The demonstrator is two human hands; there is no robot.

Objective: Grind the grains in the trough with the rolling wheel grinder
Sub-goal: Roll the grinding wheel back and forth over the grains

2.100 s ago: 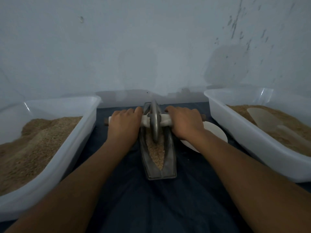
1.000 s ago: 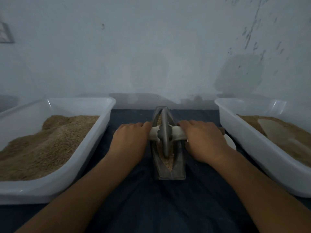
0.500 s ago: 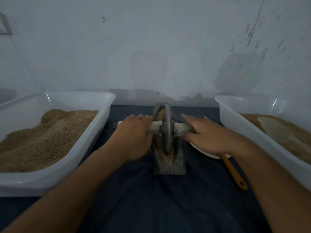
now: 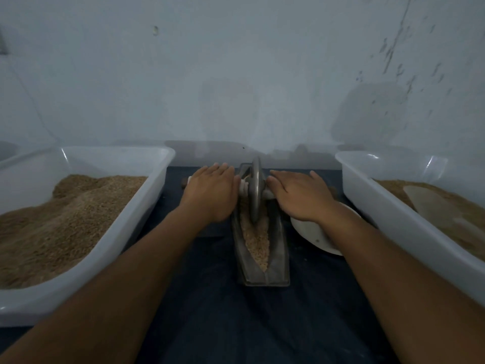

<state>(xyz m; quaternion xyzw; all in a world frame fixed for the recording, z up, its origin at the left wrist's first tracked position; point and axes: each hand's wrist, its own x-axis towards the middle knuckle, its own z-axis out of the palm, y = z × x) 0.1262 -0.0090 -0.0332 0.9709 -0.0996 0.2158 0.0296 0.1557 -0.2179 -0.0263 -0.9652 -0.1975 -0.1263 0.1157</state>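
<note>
A narrow metal trough (image 4: 279,256) lies lengthwise on the dark cloth, with tan grains (image 4: 258,243) in its groove. The metal wheel (image 4: 255,190) of the grinder stands on edge at the trough's far end. Its white axle handle (image 4: 243,185) sticks out on both sides. My left hand (image 4: 211,194) lies flat on the left handle with its fingers stretched forward. My right hand (image 4: 299,197) presses on the right handle the same way, fingers straight. Most of the handle is hidden under both palms.
A white tub (image 4: 126,227) heaped with brown grain stands at the left. Another white tub (image 4: 393,222) at the right holds grain and a pale scoop (image 4: 433,208). A white dish (image 4: 312,235) sits under my right wrist. A pale wall closes the back.
The wheel has rolled from the trough's middle to its far end, with both hands moved forward. More grain shows in the near part of the groove. My fingers have straightened.
</note>
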